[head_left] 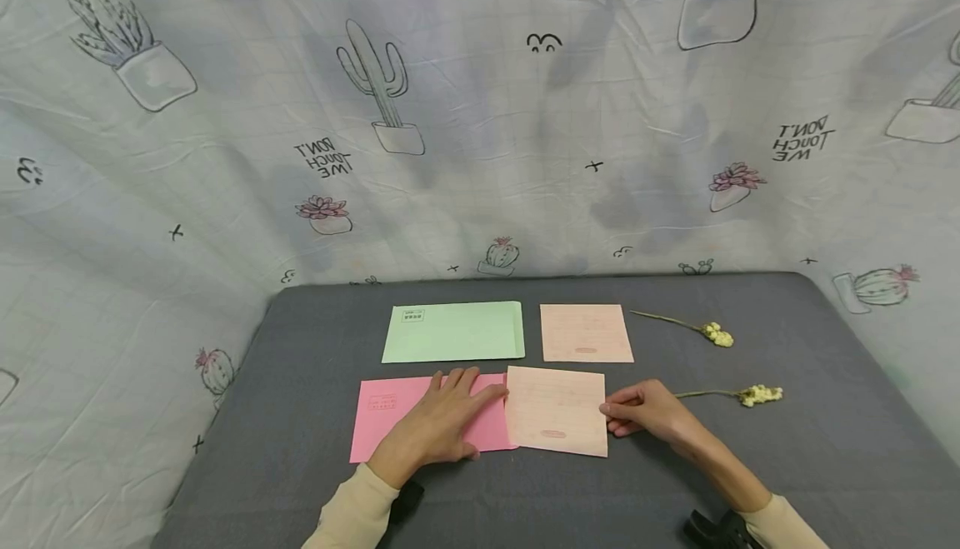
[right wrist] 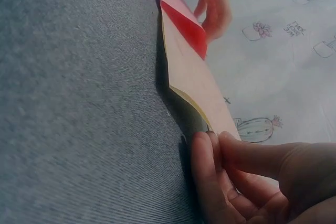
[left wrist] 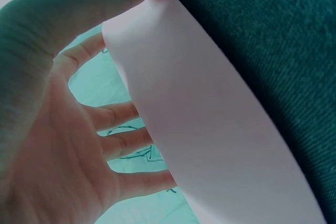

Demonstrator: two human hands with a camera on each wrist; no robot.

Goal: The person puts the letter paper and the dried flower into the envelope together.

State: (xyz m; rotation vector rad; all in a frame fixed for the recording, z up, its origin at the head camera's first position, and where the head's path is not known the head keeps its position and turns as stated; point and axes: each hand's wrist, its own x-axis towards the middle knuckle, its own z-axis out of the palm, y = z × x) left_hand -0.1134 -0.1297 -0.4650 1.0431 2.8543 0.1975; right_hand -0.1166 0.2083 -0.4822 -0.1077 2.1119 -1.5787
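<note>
My left hand (head_left: 435,424) spans the pink envelope (head_left: 386,416), thumb at its near edge and spread fingers at its far edge. Between them the envelope bows upward, and its mouth gapes in the right wrist view, showing a red inside (right wrist: 188,31). My right hand (head_left: 651,412) pinches the right edge of a peach-coloured card (head_left: 557,411) between thumb and fingers. The card's left end meets the envelope's mouth near my left index finger. Seen from the left wrist, the bowed paper (left wrist: 194,93) covers my fingertips.
Behind lie a green envelope (head_left: 453,332) and a second peach card (head_left: 587,334). Two dried yellow flower sprigs, one further back (head_left: 716,333) and one nearer (head_left: 759,396), lie to the right on the grey tabletop (head_left: 285,349). A printed cactus curtain (head_left: 480,116) hangs behind the table.
</note>
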